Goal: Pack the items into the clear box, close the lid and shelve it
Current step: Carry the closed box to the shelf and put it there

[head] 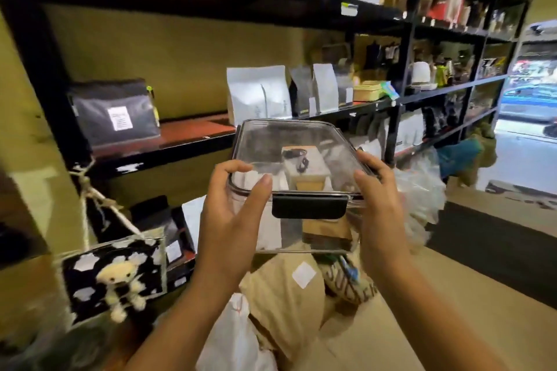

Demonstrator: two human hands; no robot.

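Observation:
I hold the clear box (313,230) in the air in front of the black shelving, with its transparent lid (271,138) on and the black latch (309,205) facing me. My left hand (232,205) grips the box's left near corner, thumb on the lid. My right hand (381,205) grips the right near corner. Through the plastic I see a white and tan carton (304,170) with a small black object on it, plus white packets.
A red-brown shelf board (193,129) lies bare between a dark pouch (114,113) and white bags (257,95). A black and white pouch with a plush toy (116,274) hangs from a rope at left. Beige sacks (283,292) and plastic bags sit on the floor below.

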